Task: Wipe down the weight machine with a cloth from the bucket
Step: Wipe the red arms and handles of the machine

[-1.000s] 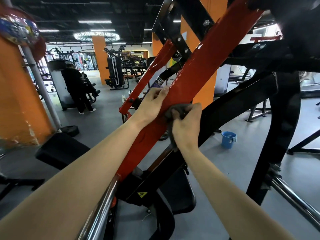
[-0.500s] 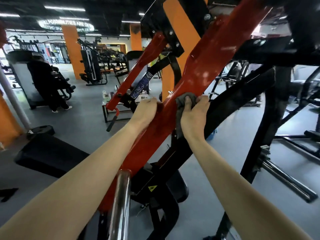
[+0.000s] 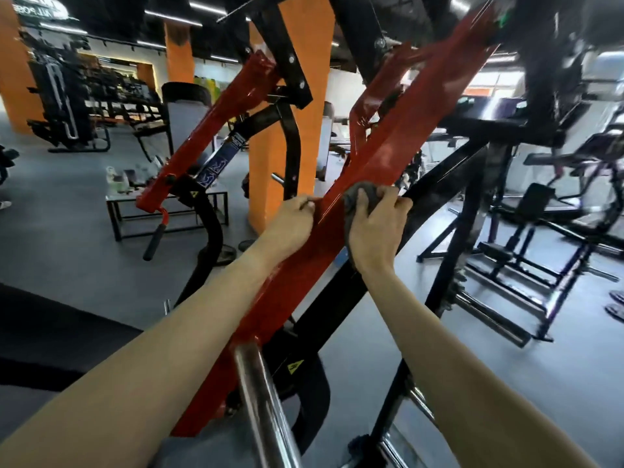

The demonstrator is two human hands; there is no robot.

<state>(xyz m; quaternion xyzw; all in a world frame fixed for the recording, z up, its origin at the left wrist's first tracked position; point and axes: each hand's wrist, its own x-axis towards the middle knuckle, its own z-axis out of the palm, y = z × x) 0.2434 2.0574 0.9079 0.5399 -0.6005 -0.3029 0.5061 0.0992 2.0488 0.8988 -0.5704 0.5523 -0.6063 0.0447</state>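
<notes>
Head view: the wiping step is in hand, on the sloping red beam (image 3: 388, 153) of the weight machine. The right hand (image 3: 374, 231) is clamped on the grey cloth (image 3: 358, 194), pressing it to the beam's face. The left hand (image 3: 292, 224) grips the beam's edge just beside, fingers curled round it. Both forearms reach up. Judged next: slide the cloth along the beam under steady pressure. The bucket is not in sight

Two red lever arms are counted: the near red arm (image 3: 388, 157) and a second red arm (image 3: 216, 130) to its left. Two grips are seen on the near red arm, the left grip (image 3: 290, 224) and the right grip (image 3: 374, 228), and one cloth (image 3: 358, 194) is held there. One chrome bar (image 3: 263, 400) is seen below it. Two yellow warning stickers are counted, one below it (image 3: 295, 366) and one to its left (image 3: 193, 194). Three orange pillars (image 3: 290, 113) are seen behind it.
</notes>
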